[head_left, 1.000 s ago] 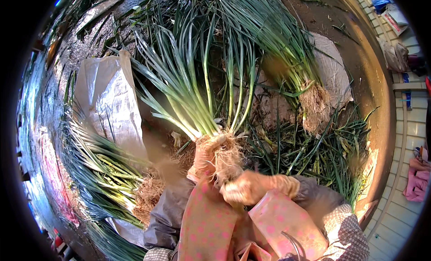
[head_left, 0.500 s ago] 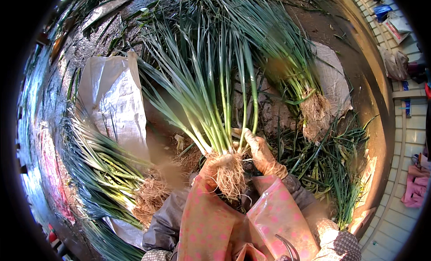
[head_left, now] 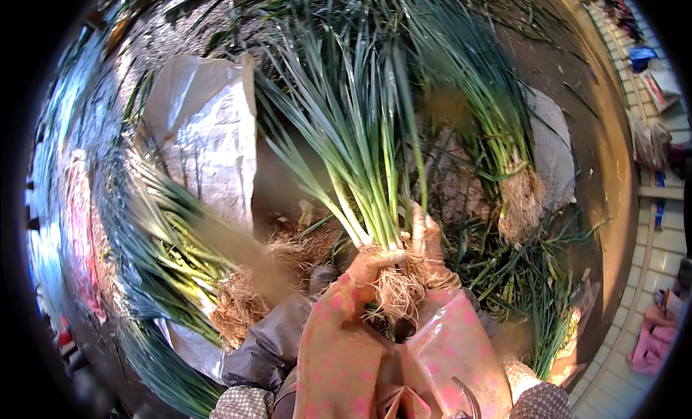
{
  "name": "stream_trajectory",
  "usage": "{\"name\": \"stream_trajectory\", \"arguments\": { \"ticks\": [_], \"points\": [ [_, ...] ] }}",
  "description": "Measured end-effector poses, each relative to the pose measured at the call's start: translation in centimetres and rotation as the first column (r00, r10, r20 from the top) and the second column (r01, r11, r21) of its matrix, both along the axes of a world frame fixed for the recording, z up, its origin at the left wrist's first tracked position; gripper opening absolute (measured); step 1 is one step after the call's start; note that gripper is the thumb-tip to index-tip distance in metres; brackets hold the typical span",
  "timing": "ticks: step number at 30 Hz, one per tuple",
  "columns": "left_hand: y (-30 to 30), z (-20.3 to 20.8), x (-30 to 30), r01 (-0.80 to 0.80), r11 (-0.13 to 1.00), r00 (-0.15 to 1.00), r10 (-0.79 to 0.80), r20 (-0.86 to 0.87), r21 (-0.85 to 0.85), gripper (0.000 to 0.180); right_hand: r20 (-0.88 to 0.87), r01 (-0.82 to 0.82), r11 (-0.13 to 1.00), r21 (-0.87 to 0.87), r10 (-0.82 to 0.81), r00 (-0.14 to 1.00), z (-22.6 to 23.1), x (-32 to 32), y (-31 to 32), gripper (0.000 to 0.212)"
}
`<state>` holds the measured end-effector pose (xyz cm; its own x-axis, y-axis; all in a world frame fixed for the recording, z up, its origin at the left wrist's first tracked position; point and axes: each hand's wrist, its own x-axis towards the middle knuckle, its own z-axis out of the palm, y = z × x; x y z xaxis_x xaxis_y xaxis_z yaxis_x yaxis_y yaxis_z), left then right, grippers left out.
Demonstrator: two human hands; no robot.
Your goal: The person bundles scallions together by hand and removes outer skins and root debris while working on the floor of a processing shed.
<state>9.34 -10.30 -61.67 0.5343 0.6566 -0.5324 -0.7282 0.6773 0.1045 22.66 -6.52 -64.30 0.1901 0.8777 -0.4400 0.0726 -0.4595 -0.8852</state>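
A bunch of green onions point(head_left: 375, 181) stands in front of me, green leaves fanning away and pale stringy roots point(head_left: 398, 293) hanging toward me. My left hand point(head_left: 369, 268) is closed around its white base, the thumb lying across the front just above the roots. On the right side of the same base, my right hand point(head_left: 431, 250) presses in with its fingers closed against the stalks; its fingertips are partly hidden behind them. Both hands look gloved or coated with dirt. Pink-spotted sleeves point(head_left: 339, 354) cover my forearms.
More green onions with roots lie in a pile point(head_left: 187, 275) at left and a bundle point(head_left: 497, 138) at far right. A whitish sheet point(head_left: 209, 131) lies at far left. Loose leaves point(head_left: 519, 268) cover ground at right, near a raised edge point(head_left: 613, 174) and tiles. A curved metal hook point(head_left: 467, 397) shows near my lap.
My right hand has moved in closer to my left, against the base of the bunch. The stalks are gathered more tightly there. The whole view has shifted a little.
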Motion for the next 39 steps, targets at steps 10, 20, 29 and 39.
{"name": "stream_trajectory", "arguments": {
  "ticks": [10,20,29,39],
  "points": [
    [-0.9,1.6,-3.0,-0.018,0.992,1.000,0.019,-0.007,0.127,0.034,-0.169,-0.553,0.815,-0.172,0.529,0.832,8.1,3.8,2.4,0.058],
    [-5.1,-1.3,-3.6,0.292,0.917,0.930,-0.338,0.144,0.271,0.045,-0.928,-0.792,0.577,-0.196,0.152,0.341,5.6,-3.7,1.3,0.072],
    [0.2,-2.6,-14.2,0.605,0.766,0.718,-0.405,-0.566,0.220,0.066,-0.926,-0.763,0.611,-0.210,0.126,0.355,3.4,0.5,1.6,0.057],
    [6.0,-0.1,-3.7,-0.090,0.993,0.995,0.093,-0.036,0.078,0.049,-0.859,-0.780,0.577,-0.241,0.247,0.448,4.9,-0.8,0.3,0.039]
  ]
}}
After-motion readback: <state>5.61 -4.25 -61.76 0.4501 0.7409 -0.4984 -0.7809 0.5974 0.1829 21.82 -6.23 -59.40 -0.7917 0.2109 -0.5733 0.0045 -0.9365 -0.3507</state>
